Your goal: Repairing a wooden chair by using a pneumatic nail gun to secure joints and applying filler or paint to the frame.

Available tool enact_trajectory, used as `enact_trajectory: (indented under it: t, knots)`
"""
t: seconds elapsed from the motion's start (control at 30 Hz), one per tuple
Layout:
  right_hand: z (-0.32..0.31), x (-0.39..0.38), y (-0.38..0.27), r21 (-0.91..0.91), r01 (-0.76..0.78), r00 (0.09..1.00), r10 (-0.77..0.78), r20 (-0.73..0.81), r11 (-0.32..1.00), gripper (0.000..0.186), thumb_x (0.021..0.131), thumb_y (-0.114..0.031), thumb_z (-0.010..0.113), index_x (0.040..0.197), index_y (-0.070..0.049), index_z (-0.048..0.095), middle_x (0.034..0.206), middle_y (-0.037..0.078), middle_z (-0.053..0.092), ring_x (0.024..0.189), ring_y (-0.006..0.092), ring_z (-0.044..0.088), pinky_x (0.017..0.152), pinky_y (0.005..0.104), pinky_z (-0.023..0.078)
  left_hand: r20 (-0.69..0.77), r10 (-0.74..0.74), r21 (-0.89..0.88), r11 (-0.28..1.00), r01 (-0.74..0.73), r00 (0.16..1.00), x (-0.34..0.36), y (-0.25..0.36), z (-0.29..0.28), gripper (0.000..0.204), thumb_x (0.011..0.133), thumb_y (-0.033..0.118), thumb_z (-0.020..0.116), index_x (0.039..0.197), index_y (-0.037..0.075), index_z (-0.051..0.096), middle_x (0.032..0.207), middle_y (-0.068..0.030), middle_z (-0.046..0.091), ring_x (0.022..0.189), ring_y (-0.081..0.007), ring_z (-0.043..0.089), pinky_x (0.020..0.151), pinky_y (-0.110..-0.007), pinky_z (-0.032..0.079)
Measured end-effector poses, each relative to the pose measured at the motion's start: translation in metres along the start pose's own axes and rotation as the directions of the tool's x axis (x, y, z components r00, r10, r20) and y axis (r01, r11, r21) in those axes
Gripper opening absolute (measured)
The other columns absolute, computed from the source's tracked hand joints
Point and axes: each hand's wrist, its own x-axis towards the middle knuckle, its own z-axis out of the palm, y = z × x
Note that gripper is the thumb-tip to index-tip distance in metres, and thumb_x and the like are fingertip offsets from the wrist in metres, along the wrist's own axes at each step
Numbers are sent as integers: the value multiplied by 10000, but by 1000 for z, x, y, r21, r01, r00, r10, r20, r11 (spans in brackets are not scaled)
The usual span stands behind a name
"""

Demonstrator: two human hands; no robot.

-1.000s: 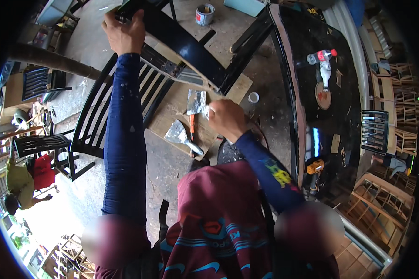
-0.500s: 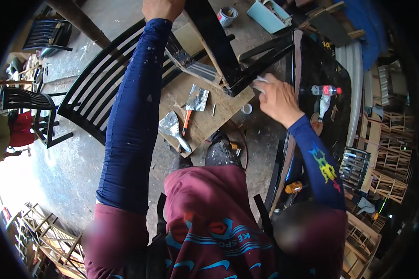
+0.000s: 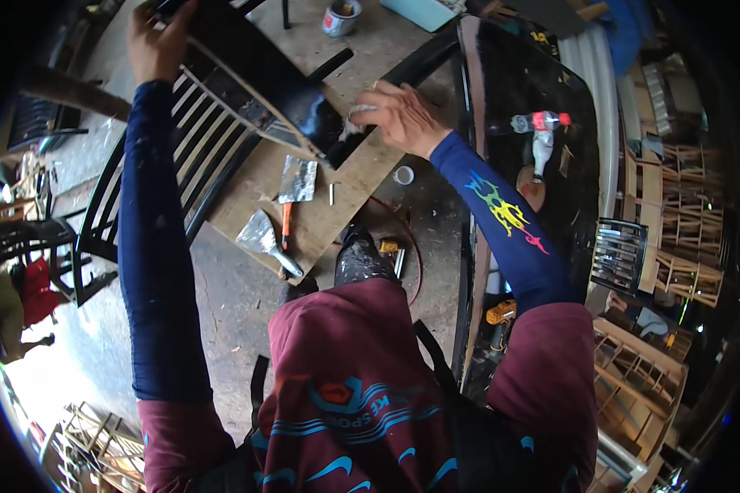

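Note:
A black wooden chair (image 3: 255, 62) with a slatted back lies tipped over on a plywood board (image 3: 345, 177). At the upper left, my left hand (image 3: 158, 45) is closed around the dark end of the chair. My right hand (image 3: 401, 117) is closed on a small whitish folded piece (image 3: 352, 130) and presses it against the chair's near corner; whether it is cloth or paper I cannot tell. Nearer to me on the board lie a wide scraper with an orange handle (image 3: 286, 222) and a paint-smeared putty knife (image 3: 263, 237). A short pale stick (image 3: 331, 194) lies beside them.
A paint can (image 3: 341, 18) and a light blue bin (image 3: 419, 12) stand beyond the chair. To the right, a black panel (image 3: 501, 82) carries plastic bottles (image 3: 543, 135). A yellow power tool (image 3: 501, 312) lies lower right. A small white cup (image 3: 404, 175) is beside the board.
My view has shifted, so the board and tools appear further left. My left hand has moved left along the chair. My right hand has moved inward onto the chair's near corner with the whitish piece.

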Motion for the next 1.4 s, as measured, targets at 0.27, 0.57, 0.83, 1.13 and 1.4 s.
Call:
enact_trajectory:
  t: [0.27,0.57,0.83,1.13,1.4]
  knots:
    - [-20,-29,55,-269,-155,987,161,0,950,412,839,-82,654,1222,-212,731,1150,54,703,1062,287,666,869,423,575,71,-40,96,995,33,997,-4,77,-22,699,785,477,880,1253,22,631,1215,-214,693,1150,-338,671,982,-418,508]
    - [-4,38,-6,-74,-163,900,179,398,984,820,785,-10,601,1574,-77,386,1155,199,723,1073,384,690,916,484,558,16,-105,123,987,102,994,-30,107,-22,633,780,402,870,1239,53,608,1191,-213,654,1174,-390,616,1013,-454,477]
    - [-50,13,0,-55,-535,842,538,40,843,814,766,-56,683,1535,-22,421,958,215,737,869,372,732,787,506,587,55,-98,107,990,91,994,-12,75,-17,695,803,491,862,1296,66,617,1240,-181,675,1144,-305,651,976,-402,505]
    - [23,-3,-105,-26,-681,613,551,-566,732,449,878,-52,554,1319,31,569,1006,152,703,775,307,669,637,423,504,87,-70,131,990,59,994,7,69,-18,644,827,410,861,1264,-1,626,1183,-192,686,1136,-319,660,1011,-396,491]
    - [32,-7,-160,405,-543,702,663,-261,735,453,826,-65,616,1268,25,574,775,209,673,764,392,686,722,521,542,109,-78,5,997,77,991,2,63,-24,641,793,396,901,1218,4,623,1119,-168,679,1023,-290,654,932,-396,503]
